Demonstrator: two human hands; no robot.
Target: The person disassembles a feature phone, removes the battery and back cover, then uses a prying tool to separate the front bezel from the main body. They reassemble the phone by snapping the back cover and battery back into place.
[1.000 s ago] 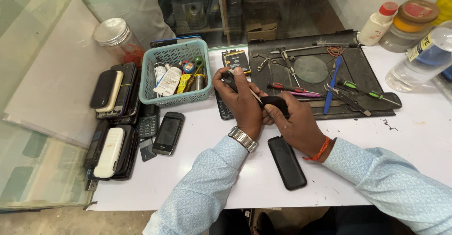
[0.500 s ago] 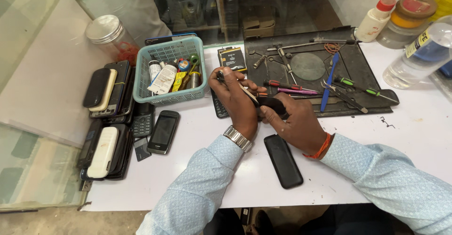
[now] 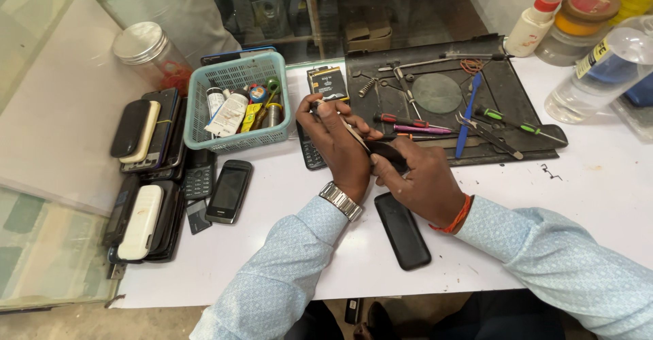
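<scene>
Not much has moved over the last second, honestly. The left hand [image 3: 340, 142] is in about the same spot as a moment ago, fingers closed around a thin silvery tool, tweezers or a probe I think [image 3: 350, 130], though it's too slim to be sure. Its tip end has crept up a bit toward the far left, closer to the small black and yellow battery pack [image 3: 327, 83] lying flat on the white surface [image 3: 592, 197]. The right hand [image 3: 418, 183] stays clamped on a small dark handset-like piece [image 3: 388, 153], mostly hidden under the fingers, so I can't tell which part of it is being worked. Both hands sit together just near of the black rubber work mat [image 3: 517, 88], touching each other over the piece, so the work looks like it's still the same fiddly poking, not a new step. A dark keypad phone [image 3: 310, 153] peeks out under the left hand, and a flat black phone back [image 3: 403, 230] lies on the surface near the right wrist. The pale blue plastic basket [image 3: 235, 105] of small bottles sits just left of the hands, untouched.
</scene>
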